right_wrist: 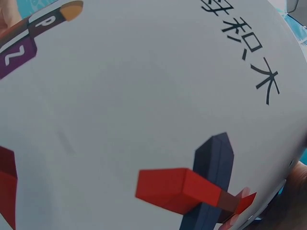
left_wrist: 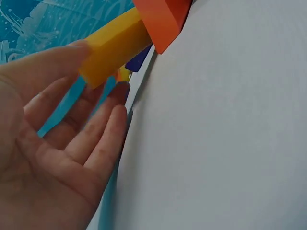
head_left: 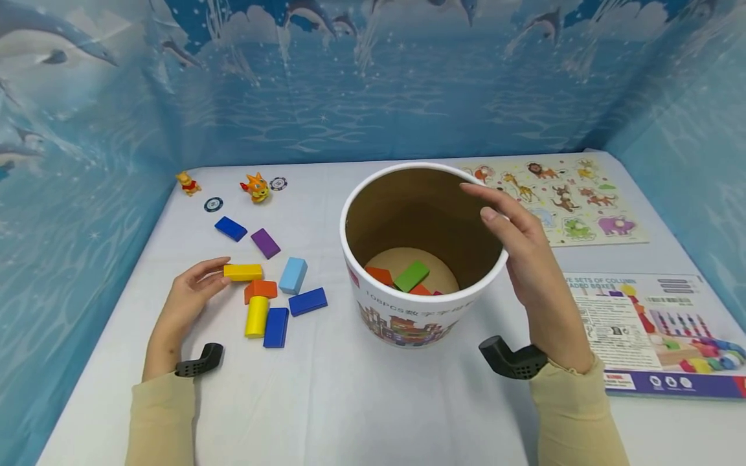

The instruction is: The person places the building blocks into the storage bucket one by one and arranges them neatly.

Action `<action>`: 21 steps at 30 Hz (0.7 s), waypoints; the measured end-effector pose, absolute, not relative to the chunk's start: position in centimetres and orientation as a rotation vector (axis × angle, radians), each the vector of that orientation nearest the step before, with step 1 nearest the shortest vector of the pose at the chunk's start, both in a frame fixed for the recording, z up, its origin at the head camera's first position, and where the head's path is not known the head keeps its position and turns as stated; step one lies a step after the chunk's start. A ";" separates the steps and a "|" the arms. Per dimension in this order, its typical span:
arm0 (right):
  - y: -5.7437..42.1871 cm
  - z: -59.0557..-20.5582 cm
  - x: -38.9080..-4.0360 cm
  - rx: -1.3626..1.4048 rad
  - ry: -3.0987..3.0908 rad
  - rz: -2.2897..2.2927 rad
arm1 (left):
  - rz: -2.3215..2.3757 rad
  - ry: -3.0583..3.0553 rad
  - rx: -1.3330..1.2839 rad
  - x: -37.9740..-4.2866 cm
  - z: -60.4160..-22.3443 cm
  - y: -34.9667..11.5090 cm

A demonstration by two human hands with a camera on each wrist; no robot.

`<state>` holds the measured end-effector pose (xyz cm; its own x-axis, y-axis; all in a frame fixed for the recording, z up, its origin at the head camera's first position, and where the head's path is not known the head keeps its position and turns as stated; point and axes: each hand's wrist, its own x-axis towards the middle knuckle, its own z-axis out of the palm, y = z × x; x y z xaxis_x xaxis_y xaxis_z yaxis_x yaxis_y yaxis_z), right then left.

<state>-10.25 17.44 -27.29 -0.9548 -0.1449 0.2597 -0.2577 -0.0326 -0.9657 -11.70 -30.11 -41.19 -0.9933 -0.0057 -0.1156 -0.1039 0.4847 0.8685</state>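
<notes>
My left hand (head_left: 195, 291) pinches the left end of a yellow block (head_left: 243, 272), with the thumb (left_wrist: 57, 57) along its side in the left wrist view. Right by that block lies an orange block (head_left: 260, 290). Below are a yellow cylinder (head_left: 257, 317) and a blue block (head_left: 276, 327). My right hand (head_left: 527, 259) holds the right side of a large white bucket (head_left: 408, 320) at its rim, thumb tip over the inside. A green block (head_left: 411, 276) and several orange ones lie at the bucket's bottom. The bucket's printed wall (right_wrist: 110, 105) fills most of the right wrist view.
Around the left hand lie a light blue block (head_left: 293, 276), another blue block (head_left: 308, 301) and a purple block (head_left: 265, 243). Small figurines (head_left: 256, 188) and round chips (head_left: 214, 204) stand farther back. An animal puzzle board (head_left: 571, 200) and a printed box (head_left: 658, 336) lie at right.
</notes>
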 end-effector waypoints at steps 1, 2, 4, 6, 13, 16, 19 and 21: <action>17.4 -27.3 -10.3 0.446 -2.129 2.154 | 1.563 2.616 -0.159 -11.6 -41.0 -30.2; 17.4 -27.2 -10.3 0.448 -2.129 2.153 | 1.619 2.582 -0.229 -11.5 -40.9 -30.2; 17.4 -27.2 -10.4 0.453 -2.133 2.148 | 1.795 2.451 -0.376 -11.4 -40.6 -30.2; 17.3 -27.2 -10.4 0.457 -2.139 2.141 | 2.040 2.264 -0.485 -11.3 -40.1 -30.4; 17.3 -27.3 -10.4 0.465 -2.155 2.138 | 2.636 1.785 -0.413 -11.0 -35.7 -28.6; 17.4 -27.3 -10.2 0.459 -2.153 2.136 | 2.653 1.847 -0.096 -11.3 -32.5 -26.0; 17.5 -27.4 -10.2 0.450 -2.143 2.140 | 2.534 1.957 0.235 -11.7 -28.8 -22.6; 17.5 -27.4 -10.2 0.447 -2.139 2.143 | 2.411 2.009 0.445 -12.0 -26.3 -20.1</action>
